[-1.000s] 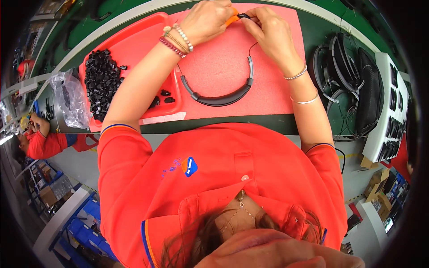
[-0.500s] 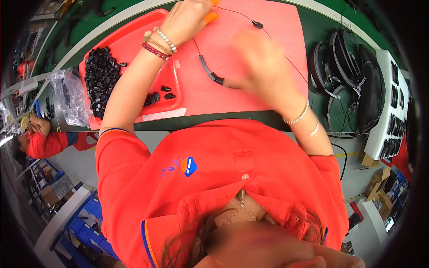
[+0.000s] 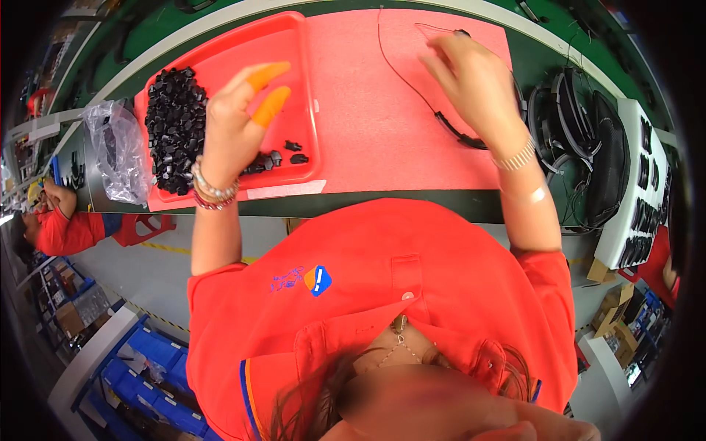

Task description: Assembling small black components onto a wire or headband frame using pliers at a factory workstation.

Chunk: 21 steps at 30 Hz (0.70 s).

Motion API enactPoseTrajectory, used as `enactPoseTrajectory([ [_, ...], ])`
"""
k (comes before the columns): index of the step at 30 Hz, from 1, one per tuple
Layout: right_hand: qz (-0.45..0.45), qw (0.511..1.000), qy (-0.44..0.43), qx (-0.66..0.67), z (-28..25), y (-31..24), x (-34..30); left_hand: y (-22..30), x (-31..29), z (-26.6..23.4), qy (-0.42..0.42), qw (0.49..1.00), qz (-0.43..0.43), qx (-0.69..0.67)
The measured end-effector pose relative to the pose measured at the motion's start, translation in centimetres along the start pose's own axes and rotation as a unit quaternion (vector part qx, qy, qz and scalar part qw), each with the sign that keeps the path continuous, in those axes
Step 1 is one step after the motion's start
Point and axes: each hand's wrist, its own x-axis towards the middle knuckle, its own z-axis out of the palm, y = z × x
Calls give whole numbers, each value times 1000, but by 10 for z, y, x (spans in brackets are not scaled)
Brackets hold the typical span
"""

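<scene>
My left hand (image 3: 239, 117) hovers over the red tray (image 3: 307, 95), its thumb and forefinger in orange finger covers. These fingers are spread apart with nothing between them. Below and beside it in the tray lie a heap of small black plastic clips (image 3: 175, 128) and several loose ones (image 3: 294, 151). Over the right part of the pink mat is my right hand (image 3: 474, 84), its thumb and fingers apart. A dark curved headband (image 3: 460, 134) with a thin cable (image 3: 395, 70) lies under and beside it, partly hidden. A small black piece on the cable shows just beyond the knuckles.
Several black headbands with wires (image 3: 562, 117) and a black padded case (image 3: 609, 158) lie on the right of the table. Beside them stands a white foam tray (image 3: 632, 117) of black parts. A clear plastic bag (image 3: 116, 151) is left of the red tray. Another person (image 3: 62, 228) sits far left.
My left hand has come back from the far edge of the mat to above the red tray. My right hand and the headband with its cable have shifted right.
</scene>
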Motion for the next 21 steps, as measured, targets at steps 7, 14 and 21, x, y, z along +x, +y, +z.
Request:
enactPoseTrajectory([
  [7,4,986,-42,-164,78,-3,62,6,-16,6,45,999,16,-22],
  [14,-24,996,2,91,50,-38,26,24,9,34,193,972,125,45],
  [21,-163,966,105,171,38,-56,-2,32,13,52,198,972,123,18],
])
